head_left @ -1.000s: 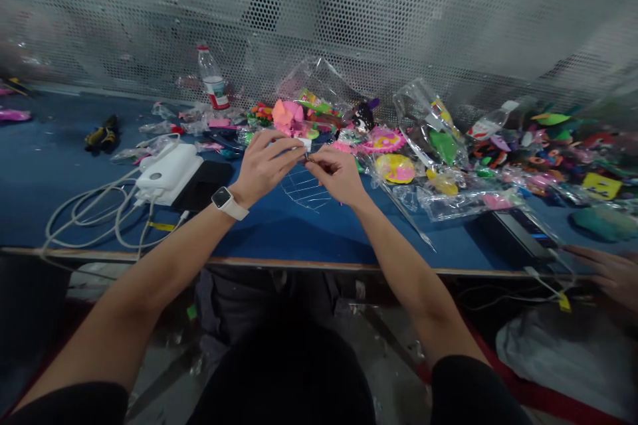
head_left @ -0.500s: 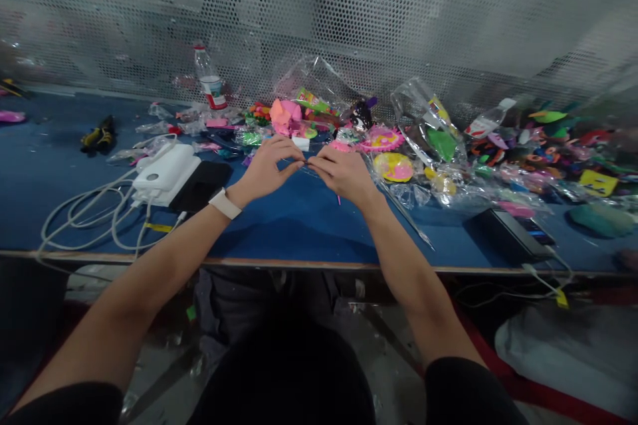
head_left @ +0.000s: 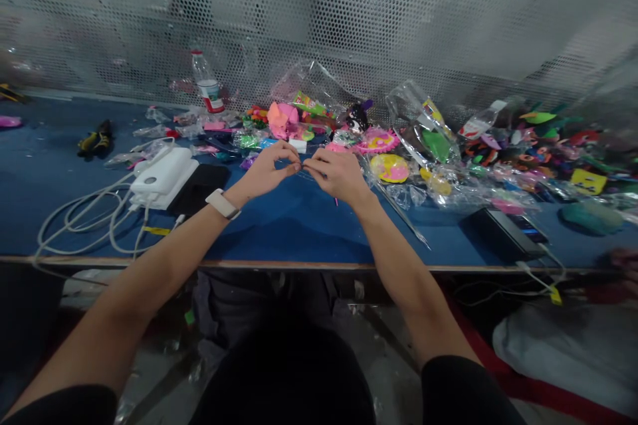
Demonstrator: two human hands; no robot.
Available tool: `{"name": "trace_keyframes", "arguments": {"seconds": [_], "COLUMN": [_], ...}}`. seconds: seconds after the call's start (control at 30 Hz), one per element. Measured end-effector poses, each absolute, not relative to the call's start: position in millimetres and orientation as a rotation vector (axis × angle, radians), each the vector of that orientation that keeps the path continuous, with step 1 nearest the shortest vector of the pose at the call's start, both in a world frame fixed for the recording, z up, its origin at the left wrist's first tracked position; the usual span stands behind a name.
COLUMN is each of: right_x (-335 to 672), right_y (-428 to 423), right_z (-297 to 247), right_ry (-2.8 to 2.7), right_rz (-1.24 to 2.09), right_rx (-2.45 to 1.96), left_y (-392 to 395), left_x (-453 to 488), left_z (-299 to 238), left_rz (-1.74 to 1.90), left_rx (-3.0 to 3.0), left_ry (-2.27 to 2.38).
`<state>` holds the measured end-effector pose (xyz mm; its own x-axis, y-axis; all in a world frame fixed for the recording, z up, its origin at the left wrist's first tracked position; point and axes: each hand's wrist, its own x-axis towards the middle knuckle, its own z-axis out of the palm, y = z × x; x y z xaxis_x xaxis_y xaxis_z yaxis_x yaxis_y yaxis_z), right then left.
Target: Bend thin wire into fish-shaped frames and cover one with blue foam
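Observation:
My left hand (head_left: 269, 169) and my right hand (head_left: 339, 174) meet fingertip to fingertip above the blue table (head_left: 294, 229). Both are pinched closed. Whatever lies between the fingertips is too small to make out. Just beyond them are a small white piece (head_left: 298, 145), a pink clay shape (head_left: 282, 119) and a pink and yellow clay disc (head_left: 379, 140). To the right of my right hand lies a yellow and pink disc (head_left: 390, 168). A thin, pale strip (head_left: 403, 216) slants across the table beside my right forearm.
A white power bank (head_left: 162, 176) with coiled cables and a black flat object (head_left: 202, 189) lie left. A bottle (head_left: 207, 83) stands behind. Plastic wrappers (head_left: 423, 119) and colourful clay pieces line the perforated metal panel (head_left: 359, 20). A black box (head_left: 503, 232) sits near the front edge, right.
My hands stay pinched together with only slight finger movement. The whole view has shifted a little. At the far right edge, a blurred hand-like shape shows more than before.

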<state>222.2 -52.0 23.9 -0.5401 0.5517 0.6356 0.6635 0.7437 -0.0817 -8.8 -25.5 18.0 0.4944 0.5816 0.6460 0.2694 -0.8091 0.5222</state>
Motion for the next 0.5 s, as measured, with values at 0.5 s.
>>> {"name": "trace_keyframes", "arguments": {"seconds": [0.5], "right_x": [227.9], "right_y": [-44.1], "right_z": [29.4], "right_ry": [-2.055], "right_rz": [0.497], "right_rx": [-0.786], "left_y": [-26.3], "left_x": [-14.8], "left_z": [17.9], "left_rz": [1.469], "left_rx": [2.809], "left_ry": [0.749]}}
